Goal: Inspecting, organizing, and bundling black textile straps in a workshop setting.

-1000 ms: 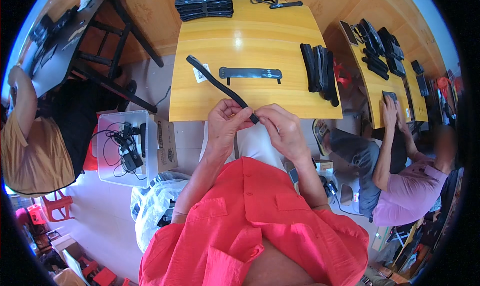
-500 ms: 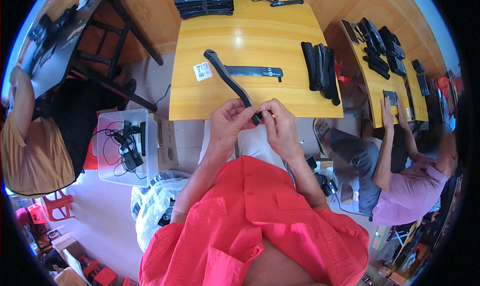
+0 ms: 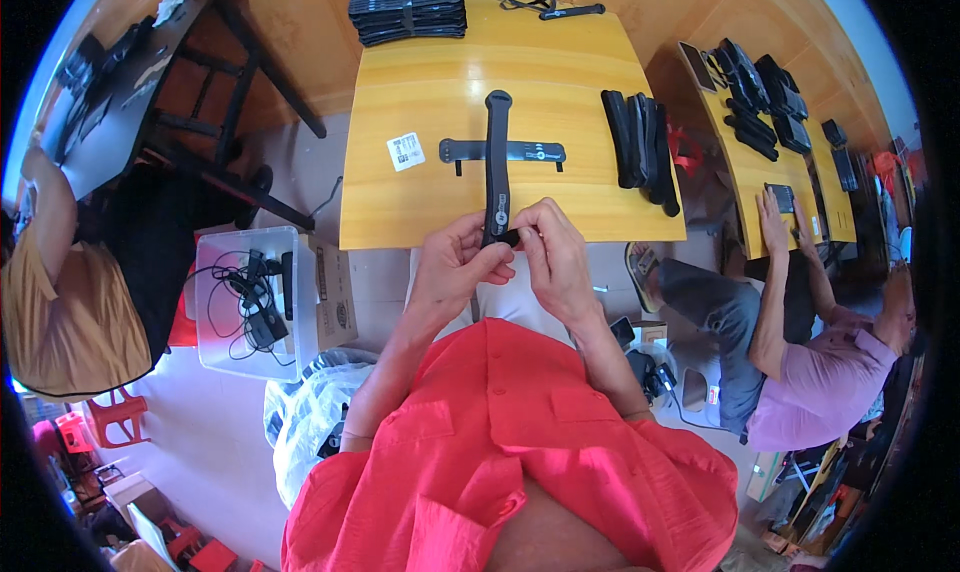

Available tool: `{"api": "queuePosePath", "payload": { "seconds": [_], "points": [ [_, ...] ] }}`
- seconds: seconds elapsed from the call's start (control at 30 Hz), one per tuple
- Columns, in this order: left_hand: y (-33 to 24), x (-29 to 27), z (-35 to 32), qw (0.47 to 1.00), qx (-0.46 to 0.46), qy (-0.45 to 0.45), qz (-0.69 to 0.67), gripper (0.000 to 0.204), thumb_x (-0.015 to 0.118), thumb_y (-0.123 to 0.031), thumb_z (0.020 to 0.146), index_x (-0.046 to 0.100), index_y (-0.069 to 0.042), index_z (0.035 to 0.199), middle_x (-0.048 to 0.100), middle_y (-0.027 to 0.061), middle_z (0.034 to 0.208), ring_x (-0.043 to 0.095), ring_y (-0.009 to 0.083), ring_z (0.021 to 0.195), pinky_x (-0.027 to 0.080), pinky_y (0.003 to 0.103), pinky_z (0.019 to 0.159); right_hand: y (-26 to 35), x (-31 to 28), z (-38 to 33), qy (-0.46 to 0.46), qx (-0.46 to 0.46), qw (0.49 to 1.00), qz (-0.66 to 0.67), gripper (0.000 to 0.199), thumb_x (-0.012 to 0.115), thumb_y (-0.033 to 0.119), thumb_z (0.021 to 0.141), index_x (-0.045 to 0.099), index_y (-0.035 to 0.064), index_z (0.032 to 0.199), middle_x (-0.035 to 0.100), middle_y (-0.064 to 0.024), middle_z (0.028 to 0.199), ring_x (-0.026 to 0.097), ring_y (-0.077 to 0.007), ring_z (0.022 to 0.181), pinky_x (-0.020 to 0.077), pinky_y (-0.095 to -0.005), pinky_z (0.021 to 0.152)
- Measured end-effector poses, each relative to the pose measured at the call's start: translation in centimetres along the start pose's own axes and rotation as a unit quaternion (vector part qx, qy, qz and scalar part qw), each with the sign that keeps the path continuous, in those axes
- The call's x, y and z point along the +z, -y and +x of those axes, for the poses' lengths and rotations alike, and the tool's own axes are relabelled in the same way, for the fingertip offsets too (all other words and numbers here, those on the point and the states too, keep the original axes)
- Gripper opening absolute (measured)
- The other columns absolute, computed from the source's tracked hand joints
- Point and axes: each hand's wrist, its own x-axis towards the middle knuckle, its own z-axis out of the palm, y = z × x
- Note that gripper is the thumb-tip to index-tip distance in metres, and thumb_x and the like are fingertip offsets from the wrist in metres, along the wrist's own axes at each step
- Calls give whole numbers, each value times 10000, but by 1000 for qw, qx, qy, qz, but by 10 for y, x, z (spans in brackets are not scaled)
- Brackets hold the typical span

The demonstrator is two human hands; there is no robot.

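1. Fingers of the left hand (image 3: 455,262) and right hand (image 3: 555,257) pinch the near end of a long black strap (image 3: 497,162), closed narrow around it at the bench (image 3: 400,212) edge.
2. Strap: a second ago it slanted away to the left of the fingers; now it runs straight ahead of them, lying across a second black strap (image 3: 505,152) set crosswise on the bench. By judgement, the piece has been swung into line for work on its near end.
3. Right of the fingers stands a row of black straps (image 3: 640,137); a white label (image 3: 405,152) lies ahead to the left.
4. Hidden: the strap end itself, covered by the fingertips; whatever small part they hold cannot be made out.
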Motion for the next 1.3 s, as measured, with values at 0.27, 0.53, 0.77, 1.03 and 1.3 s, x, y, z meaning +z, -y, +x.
{"api": "queuePosePath", "payload": {
  "seconds": [0.27, 0.53, 0.77, 1.03, 1.3],
  "points": [
    [3, 5, -4, 1000, 20, -1, 20, 287, 519, -51, 866, 466, 21, 1140, 592, 64, 752, 579, 104, 599, 479, 207, 531, 4, -6, 0, 74, -14, 996, -44, 116, 572, 92, 814, 512, 2, 771, 482, -121, 698, 539, -267, 595, 431, -336, 531],
    [-7, -1, -13, 974, -69, 140, 164, 198, 437, -217, 928, 490, -27, 914, 472, -1, 541, 430, 65, 443, 320, 209, 404, -4, -14, -12, 78, -40, 996, -21, 149, 578, 110, 804, 548, 2, 706, 514, -122, 614, 539, -284, 550, 406, -359, 489],
    [-18, -58, -41, 956, -210, 167, 114, 259, 470, -231, 901, 470, -49, 717, 410, -21, 501, 359, 46, 415, 249, 206, 384, -40, -98, -15, -92, 215, 968, 88, 257, 511, 159, 825, 492, 70, 585, 373, 49, 469, 346, -34, 365, 254, -213, 344],
    [-33, -209, -112, 944, -210, 178, 183, 220, 522, -217, 865, 542, -2, 821, 404, -9, 514, 330, 58, 372, 257, 218, 346, -58, -197, -20, -327, 288, 888, 143, 183, 520, 212, 849, 562, 69, 742, 332, 59, 445, 284, -33, 323, 248, -198, 305],
    [-2, -204, -86, 993, -51, -104, 37, 242, 503, -234, 893, 537, 5, 913, 361, -45, 529, 303, 41, 405, 222, 174, 359, -35, -177, -14, 27, 283, 958, 37, 304, 527, 163, 839, 471, 60, 559, 427, 19, 460, 404, -46, 366, 294, -202, 359]
  ]
}}
